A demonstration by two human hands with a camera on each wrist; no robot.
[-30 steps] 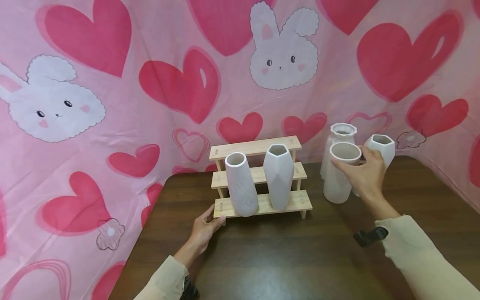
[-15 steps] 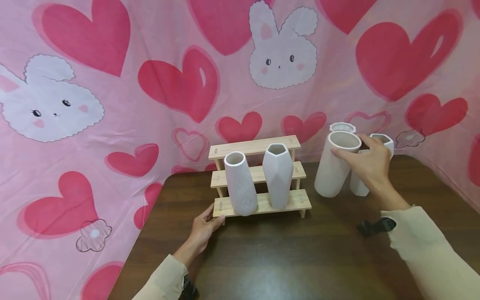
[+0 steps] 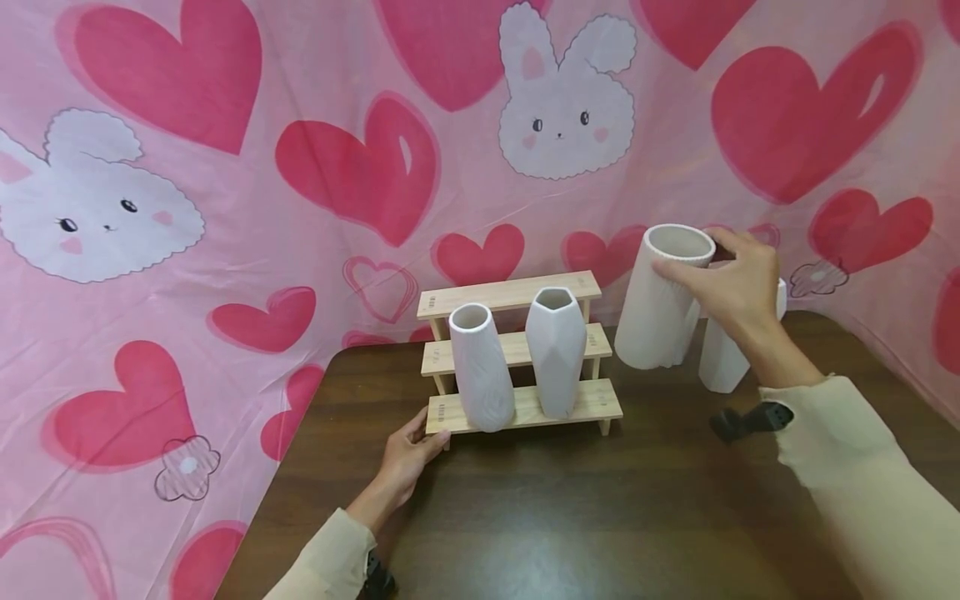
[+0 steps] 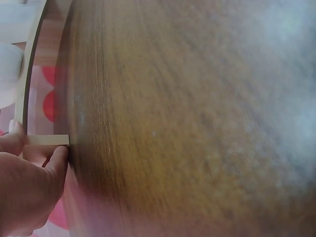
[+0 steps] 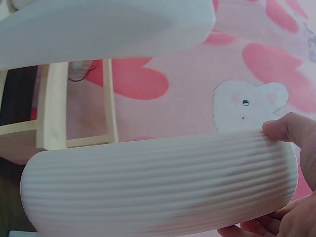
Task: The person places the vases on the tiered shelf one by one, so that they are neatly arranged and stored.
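Note:
My right hand (image 3: 738, 283) holds a white ribbed vase (image 3: 652, 308) near its rim, thumb on one side and fingers on the other. The vase tilts, its base toward the left; fine ridges run along its body in the right wrist view. My left hand (image 3: 405, 458) grips the lower left corner of a three-step wooden display stand (image 3: 510, 292). In the left wrist view, thumb and finger lie around the short leg (image 4: 47, 140) there. On the bottom step stand a slim round white vase (image 3: 483, 375) and a faceted white vase (image 3: 557, 358).
Behind my right hand stands another faceted white vase (image 3: 723, 358), partly covered. A scalloped-rim vase is almost wholly hidden behind the held one. The dark wooden table (image 3: 555, 517) meets a pink cloth (image 3: 337, 50) with hearts and rabbits at its back edge.
My right hand has lifted the ribbed vase and moved it a little left and back, tilting it. My left hand, the stand and its two vases have stayed put.

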